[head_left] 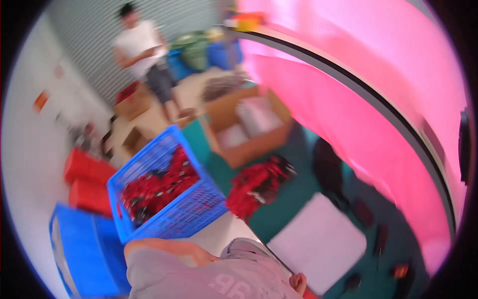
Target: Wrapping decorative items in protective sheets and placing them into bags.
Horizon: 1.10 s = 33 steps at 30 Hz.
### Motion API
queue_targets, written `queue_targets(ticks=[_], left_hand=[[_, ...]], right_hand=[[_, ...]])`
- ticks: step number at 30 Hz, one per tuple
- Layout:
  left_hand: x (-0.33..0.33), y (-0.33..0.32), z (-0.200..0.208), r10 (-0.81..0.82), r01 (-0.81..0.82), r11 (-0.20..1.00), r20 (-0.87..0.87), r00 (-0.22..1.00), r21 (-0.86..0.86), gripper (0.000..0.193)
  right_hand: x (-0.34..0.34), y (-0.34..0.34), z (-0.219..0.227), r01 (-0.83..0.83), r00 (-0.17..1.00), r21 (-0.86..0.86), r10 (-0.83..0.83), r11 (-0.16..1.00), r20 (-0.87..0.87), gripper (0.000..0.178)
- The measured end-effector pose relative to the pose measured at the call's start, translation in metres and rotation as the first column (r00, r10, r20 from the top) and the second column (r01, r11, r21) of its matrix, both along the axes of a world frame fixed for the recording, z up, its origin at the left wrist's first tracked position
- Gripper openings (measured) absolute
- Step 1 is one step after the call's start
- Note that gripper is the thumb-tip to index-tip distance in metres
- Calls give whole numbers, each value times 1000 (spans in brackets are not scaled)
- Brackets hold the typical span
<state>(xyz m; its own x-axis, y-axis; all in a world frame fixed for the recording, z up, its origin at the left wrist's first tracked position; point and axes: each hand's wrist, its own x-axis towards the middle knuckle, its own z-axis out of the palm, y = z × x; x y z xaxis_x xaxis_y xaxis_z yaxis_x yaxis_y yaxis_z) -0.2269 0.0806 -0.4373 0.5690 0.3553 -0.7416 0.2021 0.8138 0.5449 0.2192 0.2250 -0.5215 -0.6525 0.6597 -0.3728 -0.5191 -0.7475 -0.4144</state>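
- In the head view, which is blurred, the left forearm is bent across the front of the body, and the left hand (pixel 203 256) is held near the waist; how far its fingers are opened, and whether anything is gripped, cannot be told.
- The right hand (pixel 298 282) is seen at the lower edge, with its fingers seemingly curled; whether anything is held in it cannot be told. A red item (pixel 310 294), mostly cut off by the frame, is seen just beside it.
- Nearest to the right hand, a pale flat sheet (pixel 318 244) with rounded corners is laid on the green table (pixel 276 214).
- Beyond the sheet, a loose pile of red and black pieces (pixel 256 188) is heaped on the table, near its left edge.
- Behind the pile, an open cardboard box (pixel 254 148) is set, with pale packages (pixel 260 115) inside.
- To the left of the table, a tilted-looking blue crate (pixel 191 212) is partly filled with similar red and black contents (pixel 157 189); a blue bag (pixel 94 256) and red containers (pixel 89 182) are placed farther left.
- The table's right side is bordered by a pink curtain (pixel 343 119).
- In the background, another person (pixel 142 50) is seen standing, arms bent, near a ribbed grey shutter (pixel 82 50).
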Motion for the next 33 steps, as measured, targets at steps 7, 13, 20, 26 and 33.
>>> queue_targets(ticks=[7,13,20,26,33], left_hand=[[-2,86,-191,-96,55,995,-738,668,-79,29],[167,142,-186,-317,723,622,-749,582,299,29],[276,54,-200,-355,516,813,-474,806,269,33],[280,-28,-231,-446,568,781,-404,799,261,40],[328,97,-74,-257,289,956,-617,744,-49,46]], right_hand=[[6,-118,-24,420,585,340,-538,841,607,24],[21,-171,-111,-17,-64,660,-660,751,749,19],[96,-243,-207,-196,-504,549,-564,813,654,24],[287,-272,-233,321,-723,460,-100,828,683,52],[333,-152,-261,267,-543,321,-133,908,829,51]])
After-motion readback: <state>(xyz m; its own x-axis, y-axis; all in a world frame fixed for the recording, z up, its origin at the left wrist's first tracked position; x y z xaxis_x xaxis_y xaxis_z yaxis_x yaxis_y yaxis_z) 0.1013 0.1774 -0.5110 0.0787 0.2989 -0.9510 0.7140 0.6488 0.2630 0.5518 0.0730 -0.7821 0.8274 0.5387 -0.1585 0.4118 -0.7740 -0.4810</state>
